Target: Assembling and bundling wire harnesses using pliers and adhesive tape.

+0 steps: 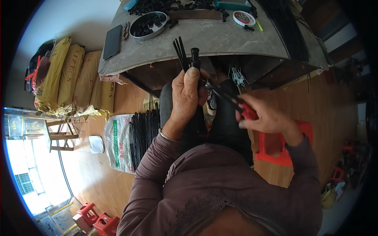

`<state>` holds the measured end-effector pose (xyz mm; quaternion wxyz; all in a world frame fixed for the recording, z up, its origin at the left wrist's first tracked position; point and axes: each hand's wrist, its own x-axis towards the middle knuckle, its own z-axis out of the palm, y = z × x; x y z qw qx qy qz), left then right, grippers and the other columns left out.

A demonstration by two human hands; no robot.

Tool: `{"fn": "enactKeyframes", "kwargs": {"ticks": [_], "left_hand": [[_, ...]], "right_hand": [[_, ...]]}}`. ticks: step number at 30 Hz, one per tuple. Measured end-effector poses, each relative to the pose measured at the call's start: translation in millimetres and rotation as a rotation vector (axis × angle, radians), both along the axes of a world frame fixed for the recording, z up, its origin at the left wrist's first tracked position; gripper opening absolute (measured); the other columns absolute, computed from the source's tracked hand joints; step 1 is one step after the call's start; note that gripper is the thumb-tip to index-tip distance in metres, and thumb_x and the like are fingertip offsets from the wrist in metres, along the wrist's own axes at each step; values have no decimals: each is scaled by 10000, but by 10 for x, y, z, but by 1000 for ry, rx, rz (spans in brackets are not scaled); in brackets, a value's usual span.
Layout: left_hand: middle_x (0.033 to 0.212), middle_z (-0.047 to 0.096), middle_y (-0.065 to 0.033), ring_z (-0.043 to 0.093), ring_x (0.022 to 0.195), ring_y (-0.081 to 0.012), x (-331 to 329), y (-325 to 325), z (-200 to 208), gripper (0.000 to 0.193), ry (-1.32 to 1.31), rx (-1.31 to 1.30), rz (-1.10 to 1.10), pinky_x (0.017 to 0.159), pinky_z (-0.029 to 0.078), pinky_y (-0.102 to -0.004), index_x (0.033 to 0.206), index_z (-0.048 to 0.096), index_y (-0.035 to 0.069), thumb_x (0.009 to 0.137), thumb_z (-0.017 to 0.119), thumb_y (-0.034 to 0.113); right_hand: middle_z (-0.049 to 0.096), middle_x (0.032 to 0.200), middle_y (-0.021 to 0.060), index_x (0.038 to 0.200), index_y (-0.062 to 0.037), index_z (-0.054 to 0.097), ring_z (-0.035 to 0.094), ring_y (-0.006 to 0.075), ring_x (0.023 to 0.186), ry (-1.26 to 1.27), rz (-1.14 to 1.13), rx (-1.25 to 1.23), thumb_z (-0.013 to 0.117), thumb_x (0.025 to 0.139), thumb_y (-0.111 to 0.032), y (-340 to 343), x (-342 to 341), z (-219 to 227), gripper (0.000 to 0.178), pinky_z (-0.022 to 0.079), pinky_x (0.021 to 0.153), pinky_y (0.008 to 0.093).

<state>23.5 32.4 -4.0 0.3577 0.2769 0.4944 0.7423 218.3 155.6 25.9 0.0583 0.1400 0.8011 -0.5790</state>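
Observation:
My left hand (185,92) is closed, thumb up, round several thin black rods (180,53). A thicker black piece with a flared, knob-like end (195,54) stands upright in the same grip. The fingers of my right hand (269,116) wrap round a tool with a red and black handle (249,112). Its long dark shank slants up to the left, and its small metal end lies beside my left fingers. Whether it touches the black piece I cannot tell. Both hands are over my lap, just below the table's near edge.
On the grey table (220,39) are a metal bowl (149,25) of black parts, a dark flat tablet-like slab (112,42), a small round tub (243,18) and long black rods (285,27). Black rods in a white sack (120,143) lie at left. A red stool (271,147) is at right.

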Motion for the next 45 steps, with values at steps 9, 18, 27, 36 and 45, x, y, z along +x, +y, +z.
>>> {"fn": "enactKeyframes", "kwargs": {"ticks": [9,18,27,36,45], "left_hand": [[523,403,1,378,396,-81,-54,53,5,573,11,-1,-136,378,314,-231,900,541,-2,982,361,536],[514,391,8,372,389,-80,-110,83,29,611,-53,11,-235,379,324,-234,869,531,-3,980,325,561],[509,407,2,360,391,-68,-145,40,-38,569,-146,108,-280,376,286,-217,843,552,11,965,410,549],[510,397,-1,350,389,-71,-187,83,-30,594,-161,62,-286,372,275,-219,827,550,5,955,413,569],[510,355,12,335,379,-80,-256,302,-113,589,-117,-44,-154,372,307,-241,869,503,18,967,350,579]], "right_hand": [[560,755,32,1113,26,510,560,91,594,-258,-104,-555,525,978,-225,-116,15,140,285,482,562,228],[559,763,25,1158,16,496,560,86,603,-185,-48,-577,476,999,-258,-86,-41,97,318,501,584,242],[374,596,-26,852,-35,469,363,61,485,-258,-158,-704,441,1009,-336,-388,-128,-7,340,365,441,227],[349,568,-29,784,-58,430,326,58,458,-200,-149,-685,435,1010,-341,-366,-181,-213,362,335,415,228],[535,662,70,884,-30,550,544,210,552,174,-236,284,594,914,-245,133,-387,-271,222,444,514,319]]}}
